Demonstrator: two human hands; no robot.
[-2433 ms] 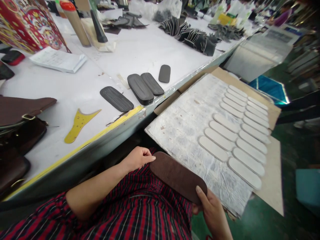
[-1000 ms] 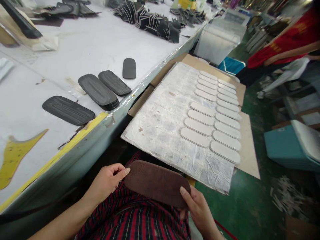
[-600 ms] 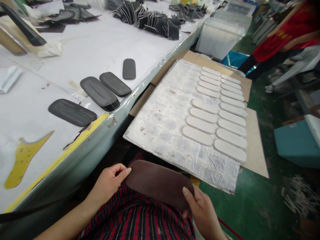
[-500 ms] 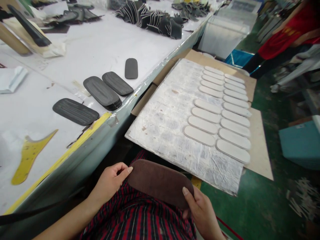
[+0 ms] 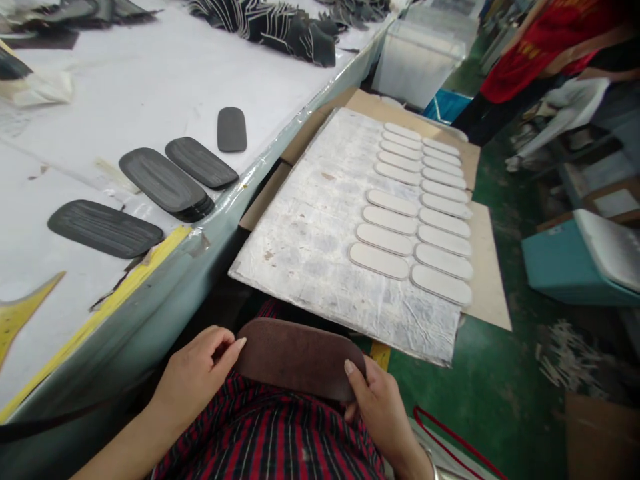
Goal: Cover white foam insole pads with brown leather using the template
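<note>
Above my lap, a dark brown oblong piece [image 5: 300, 359] with rounded ends is held between both hands. My left hand [image 5: 197, 367] pinches its left end between thumb and fingers. At the other end, my right hand [image 5: 377, 400] grips the piece, thumb on top and fingers partly hidden beneath. Dark grey oblong pieces lie on the white table to the left: a single one [image 5: 105, 228], a small stack [image 5: 163, 181], another beside it [image 5: 201, 162] and a shorter one [image 5: 232, 129].
A whitish board [image 5: 295, 247] beyond my lap carries two columns of pale oblong pieces [image 5: 383, 260]. A yellow tool [image 5: 23, 313] lies on the table [image 5: 150, 80]. Farther off are dark cut pieces [image 5: 270, 30], a clear bin [image 5: 417, 63], a teal box [image 5: 560, 260] and a person in red [image 5: 545, 47].
The view has turned to the right, so the table and board appear farther left. Both hands still hold the brown piece, which looks slightly more level.
</note>
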